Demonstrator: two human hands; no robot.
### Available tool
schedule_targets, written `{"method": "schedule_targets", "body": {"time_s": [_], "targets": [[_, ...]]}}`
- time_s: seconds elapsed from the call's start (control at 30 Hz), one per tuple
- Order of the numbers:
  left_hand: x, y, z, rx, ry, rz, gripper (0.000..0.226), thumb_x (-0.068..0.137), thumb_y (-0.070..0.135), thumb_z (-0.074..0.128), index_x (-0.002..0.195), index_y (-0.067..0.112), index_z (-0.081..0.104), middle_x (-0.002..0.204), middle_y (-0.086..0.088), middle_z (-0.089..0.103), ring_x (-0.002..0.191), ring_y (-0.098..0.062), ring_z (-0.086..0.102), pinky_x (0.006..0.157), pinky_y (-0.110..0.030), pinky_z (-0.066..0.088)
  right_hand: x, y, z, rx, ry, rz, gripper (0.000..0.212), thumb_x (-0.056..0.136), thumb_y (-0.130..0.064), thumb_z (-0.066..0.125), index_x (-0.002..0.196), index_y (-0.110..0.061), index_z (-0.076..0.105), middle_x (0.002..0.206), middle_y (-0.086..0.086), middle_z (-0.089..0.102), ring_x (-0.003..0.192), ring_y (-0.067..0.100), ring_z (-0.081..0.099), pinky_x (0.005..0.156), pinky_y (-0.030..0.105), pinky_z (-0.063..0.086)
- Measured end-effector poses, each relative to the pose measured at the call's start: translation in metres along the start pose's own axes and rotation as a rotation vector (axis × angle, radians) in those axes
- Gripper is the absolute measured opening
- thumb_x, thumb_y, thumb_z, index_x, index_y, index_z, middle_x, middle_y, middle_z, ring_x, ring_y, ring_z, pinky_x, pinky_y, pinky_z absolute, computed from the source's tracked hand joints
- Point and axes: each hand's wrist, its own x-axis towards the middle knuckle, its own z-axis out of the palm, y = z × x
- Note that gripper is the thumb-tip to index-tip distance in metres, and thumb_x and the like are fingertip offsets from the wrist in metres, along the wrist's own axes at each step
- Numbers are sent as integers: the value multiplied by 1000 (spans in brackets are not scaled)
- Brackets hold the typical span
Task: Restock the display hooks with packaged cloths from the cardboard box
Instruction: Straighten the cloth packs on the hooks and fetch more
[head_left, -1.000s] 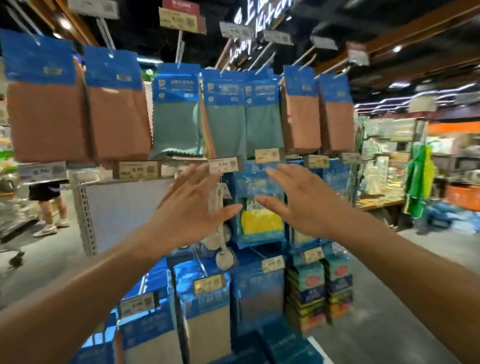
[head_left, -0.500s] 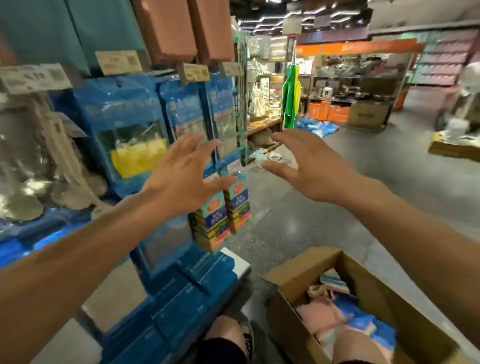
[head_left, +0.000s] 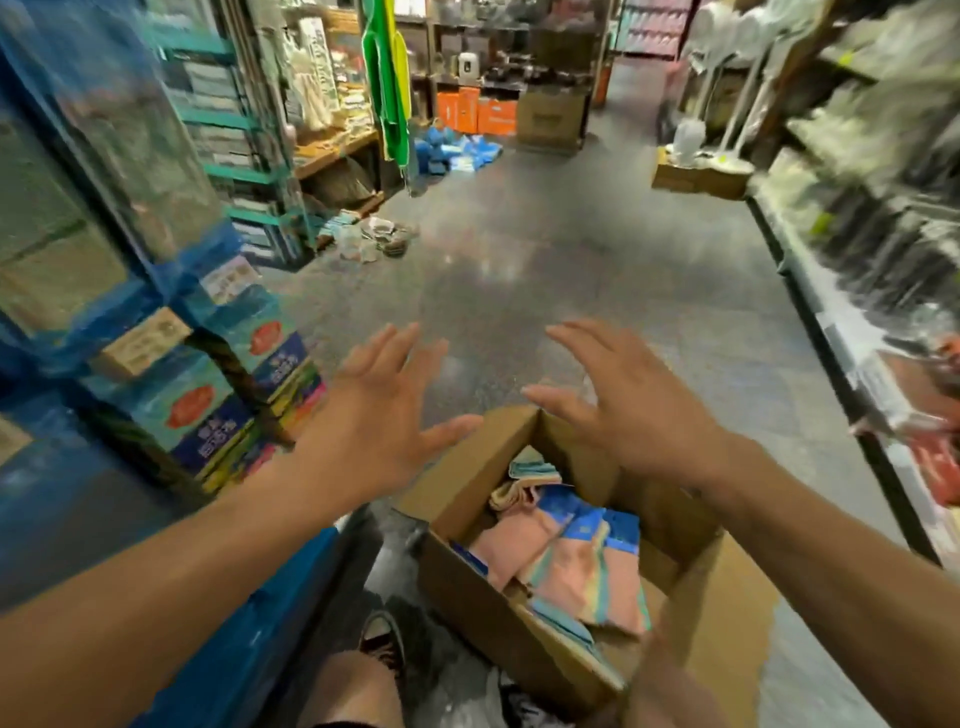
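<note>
Packaged cloths (head_left: 569, 564), flat pink rectangles, lie inside the brown cardboard box (head_left: 493, 616).

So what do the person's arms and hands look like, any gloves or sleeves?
No gloves, and no sleeves in view. The bare left hand and bare right hand show no watch, bracelet or ring, as far as the blurred picture tells.

The left forearm (head_left: 182, 561) and right forearm (head_left: 831, 551), both bare, reach forward and down side by side. The left grip (head_left: 382, 415) is palm-down, fingers straight and spread, thumb out to the right. The right grip (head_left: 631, 410) mirrors it, fingers splayed and slightly bent, thumb pointing left. Neither holds anything. A bare knee (head_left: 345, 691) shows below.
</note>
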Motion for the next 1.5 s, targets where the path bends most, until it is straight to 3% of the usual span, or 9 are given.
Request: {"method": "schedule_targets", "body": {"time_s": [0.33,0.5,0.63,0.73,0.87,1.07,1.17,1.37,1.5], "targets": [[91,31,140,-8,-237,117,113,67,92,6,160,29,11,169,3,2,155,-17,-3,123,-34,2,3,125,101,29,-128,247,86,86,-80,28,149,-23,37,153,2,40,141,21,34,117,36,26],[130,46,214,3,-306,205,120,63,95,-10,158,29,20,168,-2,12,155,-21,3,121,-33,1,5,176,149,38,-171,290,73,91,-65,47,148,-20,40,150,2,41,138,20,33,112,24,20],[161,57,265,12,-313,256,102,75,87,16,154,24,35,163,-7,28,153,-25,18,123,-41,18,6,215,189,53,-220,360,81,87,-74,37,150,-22,38,153,0,39,141,18,31,117,32,24],[184,67,303,-11,-344,284,90,85,82,32,156,26,30,166,-5,22,154,-22,12,125,-40,14,6,246,227,29,-198,401,87,85,-79,29,146,-18,45,148,3,47,138,20,39,116,36,32],[208,74,366,-4,-432,298,95,82,83,20,159,27,18,167,-2,14,155,-20,5,126,-41,10,4,284,279,39,-257,480,90,83,-78,27,148,-17,42,148,3,47,138,19,38,115,31,28],[213,65,464,43,-519,323,114,73,88,-15,150,23,39,159,-6,36,150,-27,27,120,-47,26,-6,330,370,60,-307,606,81,87,-74,33,141,-15,49,134,3,57,124,23,49,103,35,41],[217,59,501,43,-564,352,111,78,86,-12,147,20,45,155,-9,42,146,-30,34,117,-50,34,-9,350,405,41,-340,635,82,87,-76,30,141,-16,49,135,4,58,125,24,50,104,38,44],[233,47,566,36,-577,363,101,79,81,9,147,17,46,154,-13,42,147,-32,32,119,-51,30,-2,377,464,36,-373,751,74,89,-73,40,143,-22,43,143,1,53,131,23,46,101,42,47],[238,36,599,25,-579,332,104,75,81,5,150,18,40,158,-11,37,149,-30,27,122,-48,24,9,390,510,37,-408,818,77,89,-75,41,144,-22,41,140,2,55,125,24,51,93,42,51]]}}
